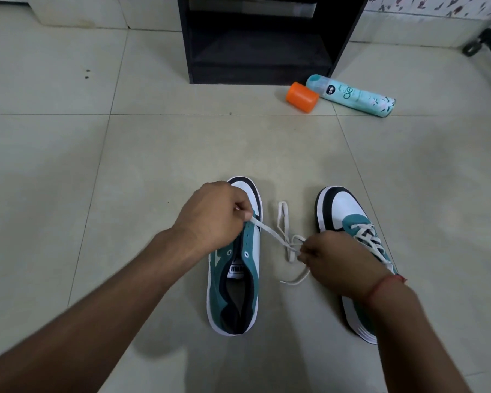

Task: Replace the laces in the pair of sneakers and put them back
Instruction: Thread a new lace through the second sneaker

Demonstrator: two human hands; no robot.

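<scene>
My left hand (216, 214) pinches the lace (270, 231) over the unlaced sneaker (234, 279), its eyelets right beneath, the lace running rightward to my right hand (328, 258), pinching it beside the laced sneaker (352, 222).

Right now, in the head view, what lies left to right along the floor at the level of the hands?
Left hand → unlaced sneaker → loose white lace → right hand → laced sneaker.

Bare forearms; a red thread bracelet (386, 282) circles the right wrist.
</scene>
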